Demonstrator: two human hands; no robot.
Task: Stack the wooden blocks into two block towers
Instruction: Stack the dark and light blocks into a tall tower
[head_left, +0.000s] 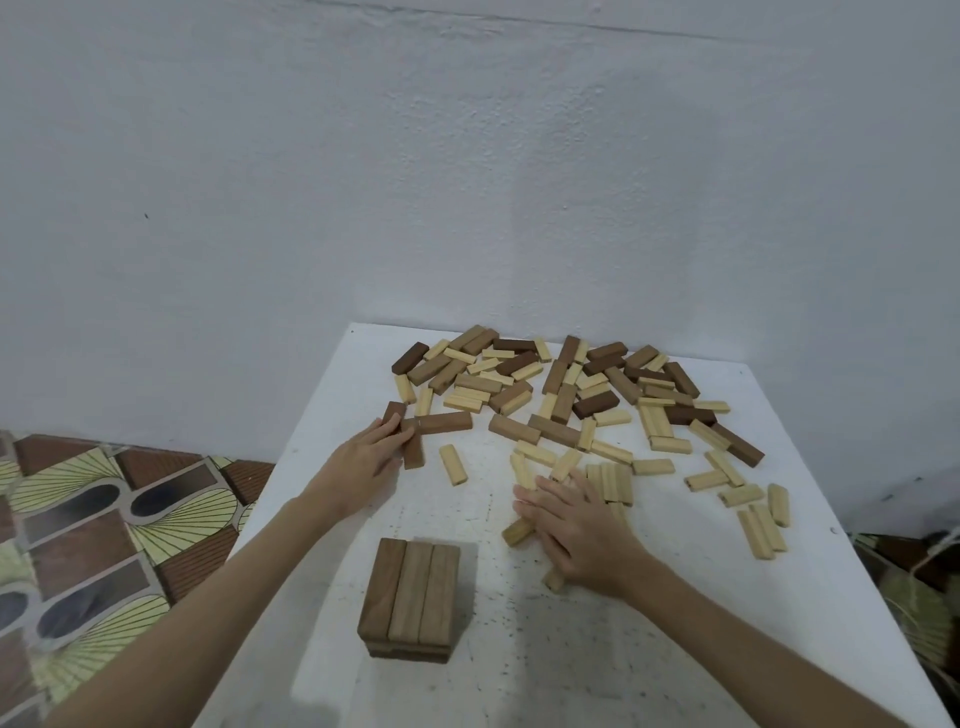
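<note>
— Wooden blocks, dark brown and pale rectangular ones, lie in a loose scattered heap on the white square table, at its far side against the grey wall. Where do the hands sit relative to the started tower?

— The low tower of brown wooden blocks, three laid side by side on top, stands at the table's near side. The left hand is beyond the tower and a little left of it, fingers curled round dark brown blocks at the heap's near-left edge.

— And the right?

— The right hand lies beyond and right of the tower, well apart from it, fingers straight and flat, pressing down on a few pale wooden blocks that stick out from under the palm. It grips nothing.

— Anything else near the tower?

— Left of it, past the table edge, a patterned floor of brown and yellow tiles.
</note>
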